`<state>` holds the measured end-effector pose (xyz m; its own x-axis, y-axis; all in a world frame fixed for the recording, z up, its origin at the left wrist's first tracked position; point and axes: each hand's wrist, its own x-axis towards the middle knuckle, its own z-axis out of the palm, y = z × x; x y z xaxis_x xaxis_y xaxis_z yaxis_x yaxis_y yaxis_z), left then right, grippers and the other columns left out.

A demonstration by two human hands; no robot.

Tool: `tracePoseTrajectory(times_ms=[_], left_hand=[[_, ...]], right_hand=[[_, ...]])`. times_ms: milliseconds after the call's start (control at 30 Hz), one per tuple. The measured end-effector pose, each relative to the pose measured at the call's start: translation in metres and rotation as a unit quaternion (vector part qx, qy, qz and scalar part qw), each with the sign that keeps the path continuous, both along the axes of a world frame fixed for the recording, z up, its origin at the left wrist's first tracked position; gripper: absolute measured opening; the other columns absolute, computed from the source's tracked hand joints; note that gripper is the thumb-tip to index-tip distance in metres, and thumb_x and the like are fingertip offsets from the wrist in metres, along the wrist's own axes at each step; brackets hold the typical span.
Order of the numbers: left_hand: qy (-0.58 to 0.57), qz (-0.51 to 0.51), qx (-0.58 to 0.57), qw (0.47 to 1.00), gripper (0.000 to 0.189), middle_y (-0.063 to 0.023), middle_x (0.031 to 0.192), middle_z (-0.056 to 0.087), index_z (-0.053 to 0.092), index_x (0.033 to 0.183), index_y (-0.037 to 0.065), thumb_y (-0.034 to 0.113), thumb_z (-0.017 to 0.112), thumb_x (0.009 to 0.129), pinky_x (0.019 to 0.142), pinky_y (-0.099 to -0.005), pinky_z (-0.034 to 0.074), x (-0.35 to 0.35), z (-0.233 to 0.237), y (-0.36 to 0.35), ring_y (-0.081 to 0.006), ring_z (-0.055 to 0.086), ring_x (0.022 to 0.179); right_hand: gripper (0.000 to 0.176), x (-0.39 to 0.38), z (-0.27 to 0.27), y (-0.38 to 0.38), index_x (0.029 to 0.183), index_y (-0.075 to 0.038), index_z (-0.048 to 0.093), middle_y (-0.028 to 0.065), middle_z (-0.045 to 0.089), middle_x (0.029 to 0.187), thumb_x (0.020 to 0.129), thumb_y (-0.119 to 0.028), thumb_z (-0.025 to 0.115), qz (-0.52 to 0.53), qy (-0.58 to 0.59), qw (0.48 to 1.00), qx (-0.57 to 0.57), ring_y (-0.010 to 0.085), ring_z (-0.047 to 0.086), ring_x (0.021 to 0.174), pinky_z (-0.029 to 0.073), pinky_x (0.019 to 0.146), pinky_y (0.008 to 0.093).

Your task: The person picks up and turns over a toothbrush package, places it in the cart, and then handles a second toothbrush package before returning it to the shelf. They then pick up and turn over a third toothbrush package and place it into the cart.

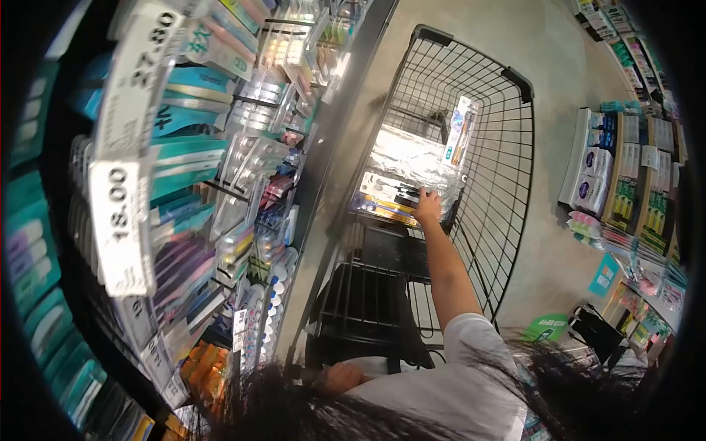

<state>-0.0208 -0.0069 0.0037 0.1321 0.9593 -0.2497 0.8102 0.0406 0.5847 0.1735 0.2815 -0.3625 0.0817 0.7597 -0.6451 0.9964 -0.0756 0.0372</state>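
My right hand (428,207) reaches down into a black wire shopping cart (523,147). Its fingers are closed at the right end of a flat toothbrush pack (386,192), white with yellow and dark parts. The pack lies on a shiny silver package (412,156). Another toothbrush pack (460,131), white and blue, leans at the cart's right side. Low in the view, my left hand (343,377) is curled at the cart's handle end, partly hidden by hair and my sleeve.
On the left stands a shelf of hanging packs, with price tags (121,220) jutting close to me. Shelves on the right hold boxed goods (596,169). A green sign (546,327) is low on the right. Floor (555,81) shows beyond the cart.
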Motion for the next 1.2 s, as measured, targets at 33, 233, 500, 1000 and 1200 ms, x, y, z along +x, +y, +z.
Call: tracePoseTrajectory(times_ms=[33, 233, 500, 1000, 1200], left_hand=[[0.0, 0.008, 0.018, 1.0, 0.023, -0.0003, 0.054, 0.042, 0.042, 0.055, 0.014, 0.019, 0.065, 0.054, 0.041, -0.0264, 0.035, 0.0, -0.002, 0.002, -0.0166, 0.043, 0.046], [0.009, 0.03, 0.033, 0.999, 0.021, -0.0004, 0.054, 0.042, 0.043, 0.054, 0.014, 0.018, 0.064, 0.054, 0.041, -0.0273, 0.036, -0.006, -0.001, 0.015, -0.0168, 0.044, 0.047], [0.018, 0.043, 0.055, 0.997, 0.019, -0.0005, 0.054, 0.043, 0.043, 0.053, 0.014, 0.017, 0.062, 0.055, 0.042, -0.0284, 0.037, -0.017, -0.003, 0.025, -0.0171, 0.045, 0.048], [0.021, 0.064, 0.075, 0.995, 0.017, -0.0022, 0.064, 0.056, 0.056, 0.065, 0.01, 0.027, 0.06, 0.065, 0.059, -0.0324, 0.048, -0.026, -0.001, 0.022, -0.019, 0.058, 0.068], [0.036, 0.052, 0.085, 0.994, 0.022, -0.0077, 0.072, 0.062, 0.061, 0.071, 0.007, 0.029, 0.057, 0.069, 0.063, -0.0374, 0.05, -0.03, -0.004, 0.02, -0.0238, 0.061, 0.076]], right_hand=[[0.077, -0.003, -0.003, -0.001, 0.123, -0.02, 0.039, 0.0141, 0.038, 0.122, 0.059, -0.024, 0.081, -0.002, -0.011, 1.0, 0.016, 0.0336, 0.04, 0.116, 0.044, 0.089, 0.0443], [0.075, -0.009, -0.016, 0.004, 0.117, -0.019, 0.04, 0.0141, 0.039, 0.118, 0.056, -0.022, 0.082, 0.024, -0.036, 0.998, 0.055, 0.0323, 0.04, 0.114, 0.043, 0.087, 0.0418], [0.031, -0.006, -0.028, -0.005, 0.113, -0.013, 0.05, 0.007, 0.057, 0.11, 0.082, -0.016, 0.053, 0.087, -0.046, 0.99, 0.105, 0.0252, 0.047, 0.111, 0.034, 0.09, 0.0444], [0.036, 0.047, 0.115, -0.015, 0.108, -0.003, 0.046, 0.0078, 0.053, 0.095, 0.074, -0.001, 0.056, -0.206, 0.436, 0.875, 0.037, 0.0188, 0.053, 0.081, 0.044, 0.07, 0.0344], [0.021, -0.011, 0.256, -0.059, 0.091, -0.009, 0.048, -0.0003, 0.05, 0.083, 0.073, 0.0, 0.054, -0.336, 0.691, 0.637, 0.059, 0.011, 0.046, 0.079, 0.035, 0.071, 0.0247]])
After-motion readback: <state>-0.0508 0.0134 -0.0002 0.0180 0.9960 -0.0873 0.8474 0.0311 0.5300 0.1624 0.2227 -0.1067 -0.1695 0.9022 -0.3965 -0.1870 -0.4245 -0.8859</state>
